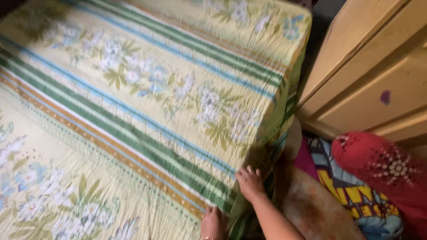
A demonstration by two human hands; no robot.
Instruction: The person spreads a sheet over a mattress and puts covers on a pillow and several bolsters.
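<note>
A yellow bedsheet with white and blue flowers and green, blue and brown stripes covers a bed that fills most of the view. My right hand rests on the sheet at the bed's near right edge, fingers curled over the fabric where it folds down the side. My left hand lies flat on the sheet at the bottom, just left of the right hand, partly cut off by the frame. Whether either hand pinches the fabric I cannot tell.
A pale wooden cabinet stands right of the bed, with a dark narrow gap between them. On the floor beside the bed lie a red patterned cloth and a colourful printed fabric.
</note>
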